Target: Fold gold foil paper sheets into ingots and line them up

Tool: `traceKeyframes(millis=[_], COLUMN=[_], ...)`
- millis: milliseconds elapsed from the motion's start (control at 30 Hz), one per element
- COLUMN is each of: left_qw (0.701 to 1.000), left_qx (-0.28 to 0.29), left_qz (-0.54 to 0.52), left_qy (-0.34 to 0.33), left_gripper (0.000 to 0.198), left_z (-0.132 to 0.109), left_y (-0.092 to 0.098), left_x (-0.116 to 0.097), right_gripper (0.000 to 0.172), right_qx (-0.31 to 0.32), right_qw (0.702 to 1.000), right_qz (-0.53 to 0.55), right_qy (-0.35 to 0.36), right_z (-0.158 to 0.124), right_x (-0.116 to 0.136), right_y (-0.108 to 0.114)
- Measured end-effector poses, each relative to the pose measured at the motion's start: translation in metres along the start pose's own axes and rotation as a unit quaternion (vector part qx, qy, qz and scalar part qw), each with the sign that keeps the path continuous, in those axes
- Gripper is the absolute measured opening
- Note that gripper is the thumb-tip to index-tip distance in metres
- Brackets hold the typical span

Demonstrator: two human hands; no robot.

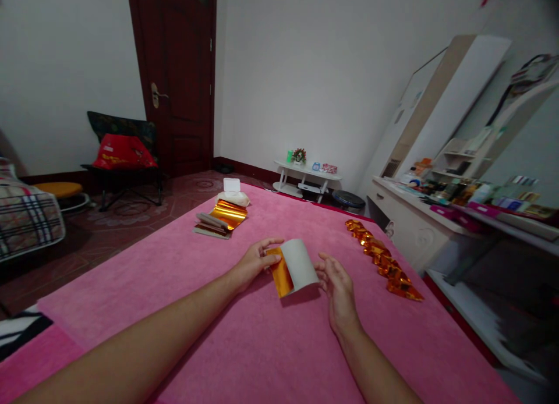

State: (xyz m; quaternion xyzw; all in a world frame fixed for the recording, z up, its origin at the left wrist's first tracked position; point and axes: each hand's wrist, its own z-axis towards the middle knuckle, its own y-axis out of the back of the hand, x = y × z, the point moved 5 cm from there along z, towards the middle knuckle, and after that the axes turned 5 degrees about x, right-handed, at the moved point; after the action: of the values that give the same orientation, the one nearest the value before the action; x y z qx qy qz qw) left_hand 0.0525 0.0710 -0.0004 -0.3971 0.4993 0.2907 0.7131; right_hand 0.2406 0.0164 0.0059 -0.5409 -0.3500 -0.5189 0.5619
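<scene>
A sheet of foil paper, gold on one side and white on the other, stands curled on the pink cloth. My left hand pinches its left edge with fingers closed on it. My right hand rests on the cloth just right of the sheet, fingers loosely curled and touching or nearly touching its lower right edge. A row of folded gold pieces lies to the right. A stack of gold sheets sits further back on the left.
A white packet lies behind the stack. To the right stands a cluttered dresser; a low white table, a dark door and a chair with a red bag are beyond.
</scene>
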Motion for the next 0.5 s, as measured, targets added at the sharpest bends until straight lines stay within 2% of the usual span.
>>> traceKeyframes(millis=[200, 400, 500], left_qw=[1.000, 1.000, 1.000], left_qx=[0.001, -0.002, -0.004], left_qz=[0.011, 0.020, 0.025], left_qy=[-0.007, -0.005, -0.012], left_gripper=[0.061, 0.061, 0.062], left_z=[-0.0016, -0.0021, -0.0020], left_y=[-0.0022, -0.0027, -0.0025], left_x=[-0.0039, -0.0042, -0.0043], right_gripper=[0.045, 0.045, 0.047], right_qx=[0.004, -0.006, 0.008], right_qw=[1.000, 0.999, 0.999], right_qz=[-0.017, -0.017, -0.012], right_qy=[-0.023, -0.027, -0.032], right_z=[-0.0019, -0.0032, -0.0032], right_x=[-0.0023, -0.0005, -0.0001], right_y=[-0.0029, -0.0037, -0.0059])
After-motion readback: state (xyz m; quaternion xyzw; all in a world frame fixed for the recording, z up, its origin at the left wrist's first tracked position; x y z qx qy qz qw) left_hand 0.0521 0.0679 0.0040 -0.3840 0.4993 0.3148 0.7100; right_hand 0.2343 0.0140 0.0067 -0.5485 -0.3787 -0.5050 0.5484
